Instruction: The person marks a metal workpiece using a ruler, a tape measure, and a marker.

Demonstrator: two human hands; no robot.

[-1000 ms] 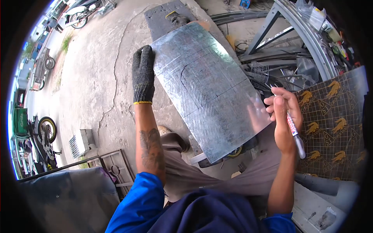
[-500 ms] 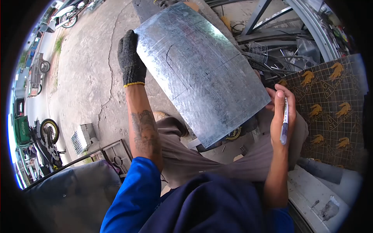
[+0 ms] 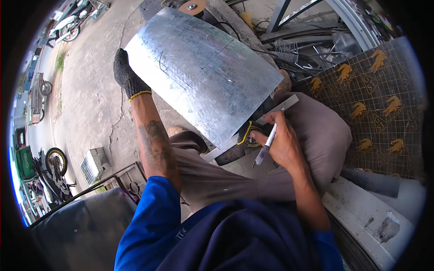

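Observation:
My left hand, in a black knit glove with a yellow cuff, grips the left edge of a grey sheet of metal. Dark marked lines cross the sheet, which lies tilted in front of my knees. A pen with a clear, purplish end is held in my bare right hand. The thumb and fingertips of that hand are right at a black and yellow tape measure, close under the sheet's near corner. A pale flat bar passes beneath the sheet.
A disc with a metal hub sits beyond the sheet's far edge. Metal scraps and a wire basket lie at the upper right. A printed board leans at my right. Parked motorcycles stand at the far left.
The sheet has shifted left with my gloved hand, uncovering the disc, the pale bar and more of the tape measure. My right hand, still holding the pen, has moved left to the tape measure.

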